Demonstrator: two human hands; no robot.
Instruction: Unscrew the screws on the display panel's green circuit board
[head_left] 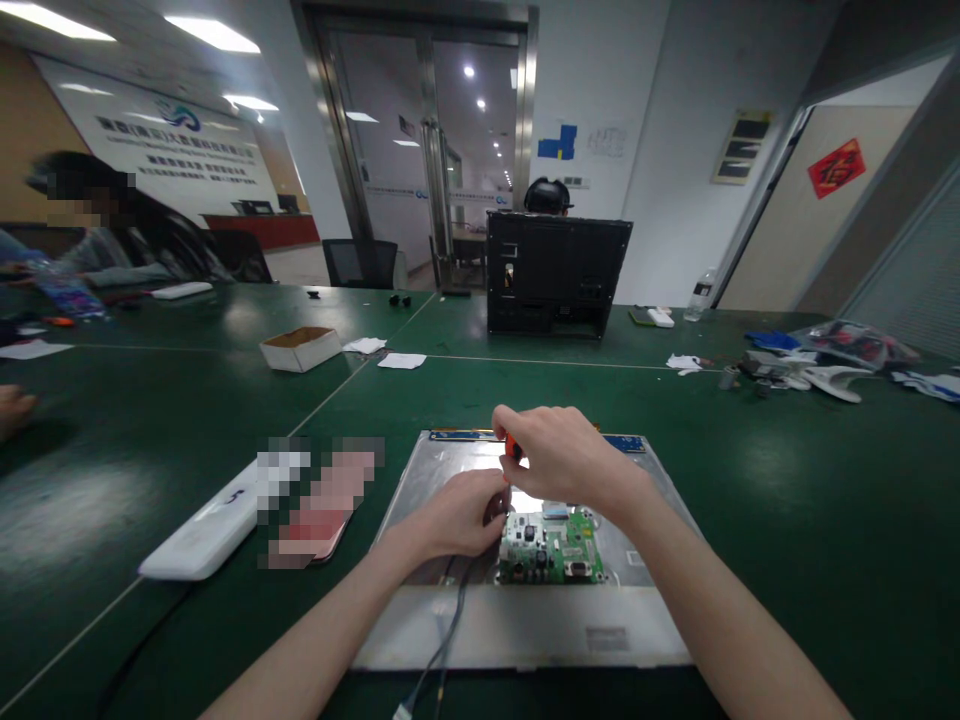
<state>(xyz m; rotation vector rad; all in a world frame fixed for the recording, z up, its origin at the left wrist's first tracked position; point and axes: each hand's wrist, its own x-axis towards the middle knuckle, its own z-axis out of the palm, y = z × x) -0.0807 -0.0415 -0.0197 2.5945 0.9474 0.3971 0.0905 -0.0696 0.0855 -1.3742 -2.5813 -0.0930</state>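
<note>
Right hand (pixel 559 462) is up over the middle of the metal panel (pixel 660 600), fingers curled down around the orange handle of a screwdriver (pixel 512 447); only a sliver of that handle shows at the thumb side, and the shaft is hidden behind the hands, so I cannot tell where the tip sits. Left hand (pixel 463 515) is lower and a touch nearer the body, fingers bunched and pressed at the upper left corner of the green circuit board (pixel 553 547); whether it pinches something small there I cannot tell. The two hands are touching or all but touching, right above left.

The one circuit board lies directly under and just toward the body from both hands, its long side running left to right across the panel. The left hand is the nearer one, right at the board's edge; the right hovers over it.

The panel lies flat on the green table (pixel 787 520), one thin blue strip (pixel 626 442) along its far edge. A grey cable (pixel 448 640) trails from beneath the left hand off the near edge.

Further out: one white flat case (pixel 201 535) to the left, one small open cardboard box (pixel 300 348) beyond it, one black monitor shell (pixel 555 272) standing upright at the far side, one clear bottle (pixel 700 294), and a scatter of parts (pixel 810 365) at the right. A person (pixel 112 235) sits far left.
</note>
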